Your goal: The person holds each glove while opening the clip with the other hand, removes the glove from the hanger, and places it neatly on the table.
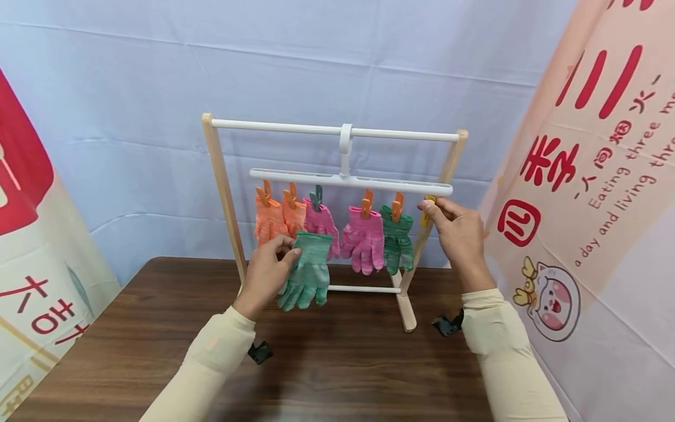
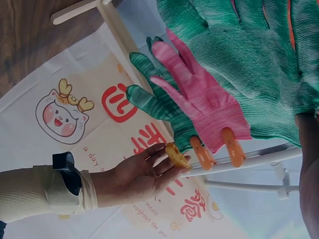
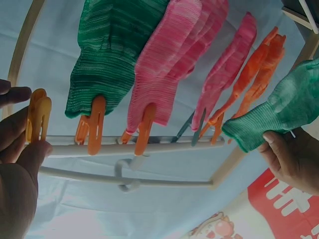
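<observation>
A pale blue cloth [image 1: 290, 64] hangs behind a dark brown wood-grain table [image 1: 337, 375], and on the table stands a rack [image 1: 224, 187] of light wooden posts and white bars. A white hanger [image 1: 295, 176] is hooked over its top bar. Below the hanger hang two orange gloves [image 1: 268, 220], two pink gloves [image 1: 364, 243] and a dark green glove [image 1: 399, 246], cuffs up, fingers down.

The left hand [image 1: 266, 272] pinches a lighter green glove [image 1: 308, 269] at the side of its cuff, in front of the hanging row. This glove is knitted and streaky — ribbed at the cuff, edged there in a deeper green — and its fingers dangle, the whole of it a little tilted.

The right hand [image 1: 461, 231] grips a yellow clip [image 3: 41, 117] between thumb and fingers, just beneath the hanger's right end. The orange clips [image 1: 366, 205] and the single grey-green clip [image 1: 316, 199] each bite a cuff — the grey-green one on a pink glove.
</observation>
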A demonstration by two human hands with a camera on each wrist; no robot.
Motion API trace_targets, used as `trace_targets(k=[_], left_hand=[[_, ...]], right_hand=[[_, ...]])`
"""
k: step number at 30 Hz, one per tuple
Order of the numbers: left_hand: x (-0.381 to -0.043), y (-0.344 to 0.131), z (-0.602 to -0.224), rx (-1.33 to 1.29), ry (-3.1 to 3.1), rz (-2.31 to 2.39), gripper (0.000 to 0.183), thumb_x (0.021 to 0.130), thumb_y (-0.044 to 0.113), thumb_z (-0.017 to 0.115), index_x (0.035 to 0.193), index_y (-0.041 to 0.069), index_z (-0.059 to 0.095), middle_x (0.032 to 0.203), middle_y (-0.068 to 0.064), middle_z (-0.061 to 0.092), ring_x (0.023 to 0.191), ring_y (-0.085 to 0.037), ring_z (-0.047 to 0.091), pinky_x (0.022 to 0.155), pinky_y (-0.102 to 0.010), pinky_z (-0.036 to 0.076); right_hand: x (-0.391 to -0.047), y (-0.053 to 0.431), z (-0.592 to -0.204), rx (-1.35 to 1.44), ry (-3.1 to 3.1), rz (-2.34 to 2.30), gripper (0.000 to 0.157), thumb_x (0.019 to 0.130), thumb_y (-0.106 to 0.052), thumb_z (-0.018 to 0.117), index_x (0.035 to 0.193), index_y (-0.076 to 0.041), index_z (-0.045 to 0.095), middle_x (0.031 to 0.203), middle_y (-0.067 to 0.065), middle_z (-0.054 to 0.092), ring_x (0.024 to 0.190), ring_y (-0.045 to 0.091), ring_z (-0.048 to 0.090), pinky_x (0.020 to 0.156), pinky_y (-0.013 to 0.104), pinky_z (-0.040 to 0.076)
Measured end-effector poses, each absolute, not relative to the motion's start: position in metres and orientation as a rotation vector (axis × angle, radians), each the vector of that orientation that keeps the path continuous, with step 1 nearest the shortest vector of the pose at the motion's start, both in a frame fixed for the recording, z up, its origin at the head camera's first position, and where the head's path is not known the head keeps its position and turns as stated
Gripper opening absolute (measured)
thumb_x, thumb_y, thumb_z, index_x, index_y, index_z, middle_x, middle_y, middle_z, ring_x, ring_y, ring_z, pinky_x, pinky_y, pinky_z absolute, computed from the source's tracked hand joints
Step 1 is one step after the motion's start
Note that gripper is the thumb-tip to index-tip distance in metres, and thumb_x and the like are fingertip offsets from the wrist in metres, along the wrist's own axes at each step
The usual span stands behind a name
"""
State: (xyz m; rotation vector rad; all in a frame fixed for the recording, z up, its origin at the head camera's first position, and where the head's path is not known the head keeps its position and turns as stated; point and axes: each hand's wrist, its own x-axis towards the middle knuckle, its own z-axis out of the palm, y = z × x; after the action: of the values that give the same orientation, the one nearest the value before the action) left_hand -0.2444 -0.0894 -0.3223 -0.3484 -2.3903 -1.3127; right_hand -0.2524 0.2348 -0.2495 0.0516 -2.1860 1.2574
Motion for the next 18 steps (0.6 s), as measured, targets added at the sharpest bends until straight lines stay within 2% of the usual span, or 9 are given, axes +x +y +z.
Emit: trace_targets(k=[5, 18], left_hand=[[-0.244, -0.101, -0.326, -0.336, -2.38, -1.325, 0.009, 0.09, 0.025, 0.059, 0.096, 0.018, 0.06, 0.075, 0.001, 0.06, 0.061, -0.017, 0.048, 0.058, -0.033, 0.041], [-0.243, -0.139, -0.337, -0.236, -2.428, -1.285, 0.012, 0.09, 0.025, 0.059, 0.098, 0.015, 0.06, 0.078, -0.001, 0.061, 0.065, -0.019, 0.049, 0.06, -0.034, 0.041]], right_hand=[[-0.253, 0.235, -0.25, 0.046, -2.188, 1.251, 0.05, 0.077, -0.059, 0.059, 0.106, -0.02, 0.071, 0.101, 0.001, 0.068, 0.1, 0.01, 0.057, 0.076, 0.031, 0.042], [-0.255, 0.235, -0.25, 0.055, -2.193, 1.23, 0.05, 0.077, -0.058, 0.059, 0.107, -0.02, 0.07, 0.103, 0.003, 0.068, 0.101, 0.011, 0.058, 0.08, 0.035, 0.046]])
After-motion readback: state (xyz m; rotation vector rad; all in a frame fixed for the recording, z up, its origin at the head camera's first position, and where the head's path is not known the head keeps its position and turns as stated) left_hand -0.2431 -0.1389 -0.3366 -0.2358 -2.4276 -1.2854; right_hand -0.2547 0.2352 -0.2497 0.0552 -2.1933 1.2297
